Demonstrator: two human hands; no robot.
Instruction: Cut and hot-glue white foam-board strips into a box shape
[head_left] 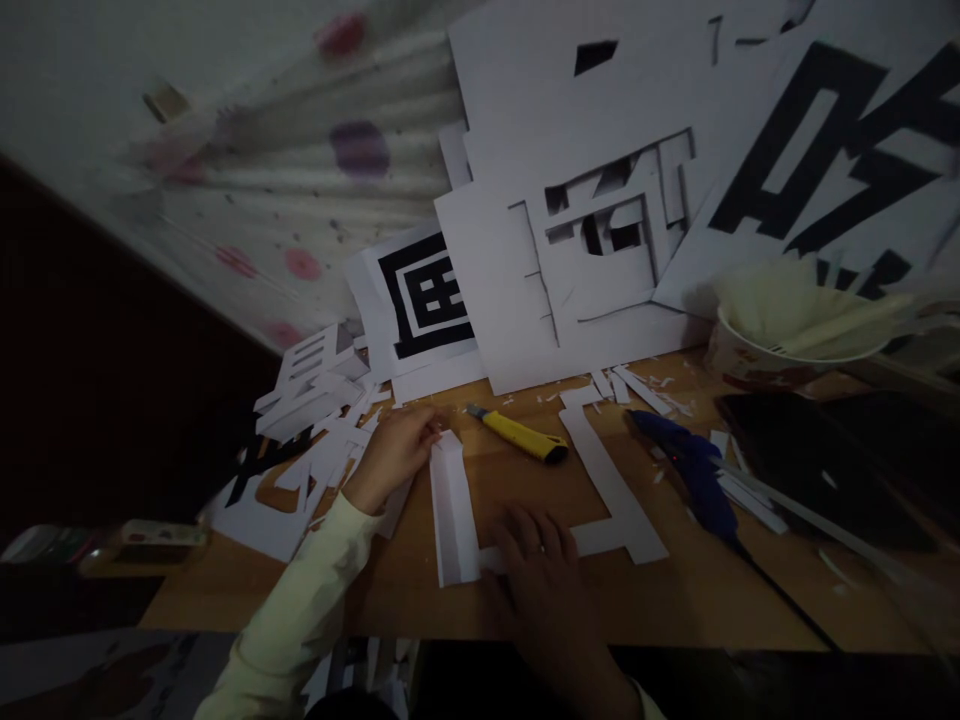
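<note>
A white U-shaped paper cutout (622, 500) lies on the wooden table, its left arm standing up in a folded strip. My left hand (397, 450) has its fingertips closed on the upper end of that strip. My right hand (544, 570) rests palm down on the cutout's lower bar, fingers stretched out and a little apart, one wearing a ring. Between the cutout's two arms is a yellow utility knife (521, 435), blade toward the upper left. Off to the right lies a blue glue gun (694, 470) with its cord trailing toward the table's front edge.
Paper scraps (330, 465) and a folded paper form (311, 375) crowd the left side. Large sheets with cut-out characters (510, 300) lean at the back. A bowl (780, 350) full of odds and ends and a dark flat slab (810, 450) stand on the right.
</note>
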